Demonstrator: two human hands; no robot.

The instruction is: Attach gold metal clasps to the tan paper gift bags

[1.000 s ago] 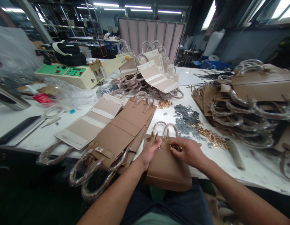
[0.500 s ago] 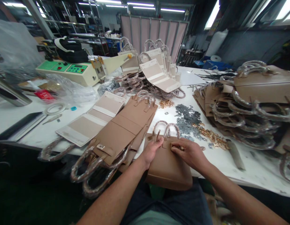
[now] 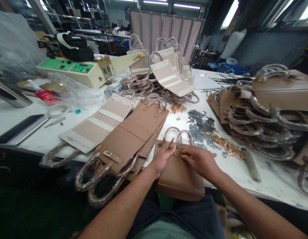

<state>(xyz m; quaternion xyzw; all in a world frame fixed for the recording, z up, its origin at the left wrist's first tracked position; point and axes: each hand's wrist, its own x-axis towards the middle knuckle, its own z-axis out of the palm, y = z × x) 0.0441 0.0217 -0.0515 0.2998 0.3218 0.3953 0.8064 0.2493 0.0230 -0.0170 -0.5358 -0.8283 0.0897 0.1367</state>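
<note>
A tan handbag (image 3: pixel 180 181) rests at the table's front edge over my lap, its twin handles (image 3: pixel 185 134) wrapped in clear plastic and pointing away from me. My left hand (image 3: pixel 160 161) clasps its upper left side, thumb along the front near a handle tab; the other fingers are hidden behind the panel. Thumb and fingers of my right hand (image 3: pixel 200 161) are pinched at the upper right front, beside the other handle tab. A small gold-coloured metal fitting (image 3: pixel 182 153) shows at those fingertips, partly covered.
Flat bag panels (image 3: pixel 134 132) with wrapped handles lie to the left, overhanging the edge. Grey metal plates (image 3: pixel 200 122) and gold fittings (image 3: pixel 227 146) are heaped beyond my right hand. Stacked bags (image 3: pixel 275 89) fill the right side. A cream machine (image 3: pixel 86 79) stands at the back left.
The view has shifted slightly. Both hands stay at the same places on the handbag, with only a small movement of the right fingers.
</note>
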